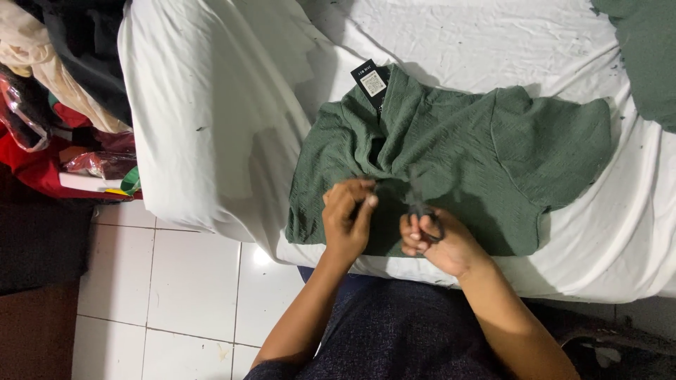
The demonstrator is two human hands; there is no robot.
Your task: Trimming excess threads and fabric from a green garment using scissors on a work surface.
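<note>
One green shirt (451, 162) lay spread on the white sheet (211, 105) at the bed's near edge, a black tag (370, 81) at its collar. The left hand (346, 218) pinched its lower hem. The right hand (436, 239) was closed around small scissors (417, 204). Clothes (56, 84) were piled at left.

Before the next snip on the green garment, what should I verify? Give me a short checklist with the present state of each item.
1. Green garment lies on the white sheet: ok.
2. Left hand pinches the fabric at the near edge: ok.
3. Right hand grips the scissors: ok.
4. Blades open or closed: cannot tell, blurred.
5. Left fingers apart from blades: cannot tell.
6. Black tag away from the hands: ok.
</note>
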